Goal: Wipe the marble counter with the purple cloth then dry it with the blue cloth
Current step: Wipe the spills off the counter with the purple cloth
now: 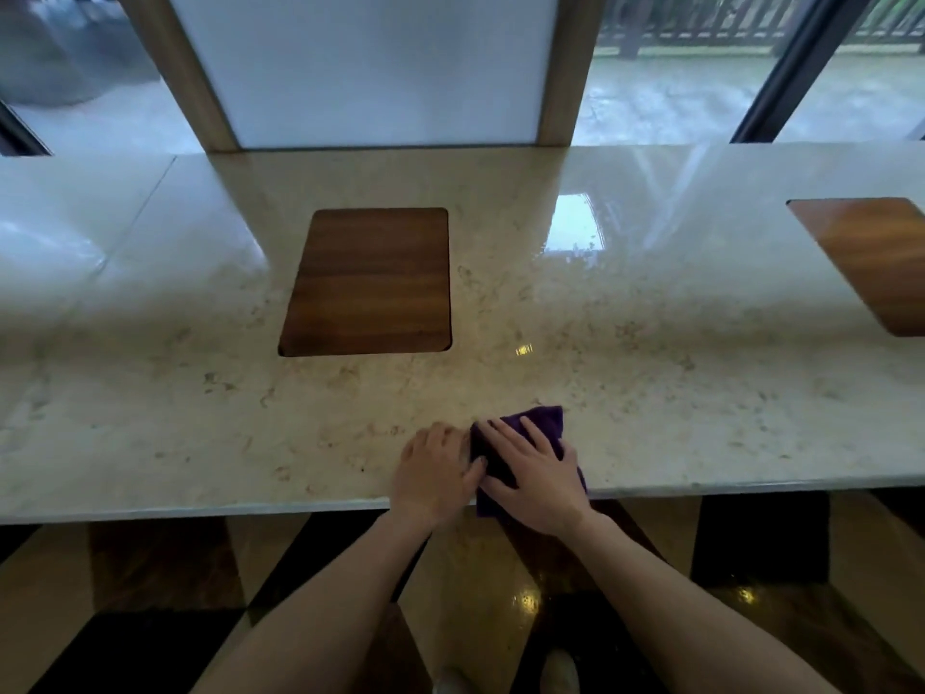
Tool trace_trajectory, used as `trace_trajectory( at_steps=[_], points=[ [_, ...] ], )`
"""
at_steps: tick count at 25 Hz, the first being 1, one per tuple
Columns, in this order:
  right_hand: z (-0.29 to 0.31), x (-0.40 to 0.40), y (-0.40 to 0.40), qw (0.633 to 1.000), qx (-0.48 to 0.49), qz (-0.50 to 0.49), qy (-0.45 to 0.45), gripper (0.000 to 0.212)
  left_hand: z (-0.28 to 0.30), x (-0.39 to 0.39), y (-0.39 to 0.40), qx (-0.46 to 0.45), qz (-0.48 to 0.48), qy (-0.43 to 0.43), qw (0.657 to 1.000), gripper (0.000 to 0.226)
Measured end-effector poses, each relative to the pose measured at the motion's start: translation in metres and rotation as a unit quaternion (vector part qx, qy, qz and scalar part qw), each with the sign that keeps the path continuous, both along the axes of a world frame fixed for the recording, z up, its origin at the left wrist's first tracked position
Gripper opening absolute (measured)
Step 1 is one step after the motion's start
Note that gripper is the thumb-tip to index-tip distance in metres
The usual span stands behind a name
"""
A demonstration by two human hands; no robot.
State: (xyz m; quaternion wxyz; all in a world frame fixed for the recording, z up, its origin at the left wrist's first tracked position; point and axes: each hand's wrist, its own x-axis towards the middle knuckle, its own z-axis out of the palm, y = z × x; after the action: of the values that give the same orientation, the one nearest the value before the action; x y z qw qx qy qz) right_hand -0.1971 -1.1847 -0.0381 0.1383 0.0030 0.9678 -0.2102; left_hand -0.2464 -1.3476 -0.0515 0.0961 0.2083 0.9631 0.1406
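pressing flat under the spread right hand (538,473), left hand (434,470) loose beside, the purple cloth (543,423) is best swept in overlapping strokes over the marble counter (650,373).

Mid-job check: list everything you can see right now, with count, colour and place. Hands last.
marble counter: one, cream with brown veining, spans the view
purple cloth: one, near front edge, part hanging over it
wooden insets: two, brown, set into the counter; one centre, one far right
white panel: one, behind the counter, wood-framed
windows: either side of the panel, wet paving outside
floor: dark and tan tiles, below the counter
blue cloth: not in view
left hand: on the counter beside the cloth
right hand: fingers spread flat on the cloth
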Motion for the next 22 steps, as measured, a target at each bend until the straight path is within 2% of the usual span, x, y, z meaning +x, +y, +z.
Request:
trace_trajectory(
  at_steps=[2, 3, 5, 9, 12, 16, 19, 22],
  points=[
    [0.008, -0.003, 0.013, 0.994, -0.069, -0.078, 0.032, 0.071, 0.005, 0.001, 0.01, 0.021, 0.049, -0.041, 0.998, 0.049],
    [0.009, -0.005, 0.019, 0.994, -0.045, -0.095, 0.033, 0.075, 0.008, 0.0, 0.017, 0.029, 0.078, -0.062, 0.995, 0.052],
    [0.01, -0.015, 0.026, 0.996, 0.015, -0.088, -0.012, 0.08, 0.009, -0.003, 0.031, 0.061, 0.145, -0.116, 0.981, 0.049],
    [0.019, -0.031, 0.034, 0.989, -0.006, -0.114, -0.096, 0.076, 0.015, -0.011, 0.042, 0.171, 0.225, -0.219, 0.934, 0.028],
    [0.019, -0.019, 0.049, 0.991, 0.026, -0.105, -0.083, 0.056, 0.021, -0.007, 0.042, 0.189, 0.202, -0.209, 0.938, 0.021],
    [0.023, 0.009, 0.059, 0.986, -0.083, -0.146, -0.011, 0.029, 0.036, 0.008, 0.047, 0.216, 0.16, -0.199, 0.942, 0.017],
    [0.045, 0.039, 0.075, 0.97, -0.171, -0.174, 0.017, 0.025, 0.059, 0.02, 0.06, 0.278, 0.128, -0.183, 0.934, 0.019],
    [0.076, 0.071, 0.107, 0.951, -0.221, -0.205, 0.073, 0.026, 0.086, 0.04, 0.084, 0.371, 0.09, -0.182, 0.906, 0.023]
  ],
)
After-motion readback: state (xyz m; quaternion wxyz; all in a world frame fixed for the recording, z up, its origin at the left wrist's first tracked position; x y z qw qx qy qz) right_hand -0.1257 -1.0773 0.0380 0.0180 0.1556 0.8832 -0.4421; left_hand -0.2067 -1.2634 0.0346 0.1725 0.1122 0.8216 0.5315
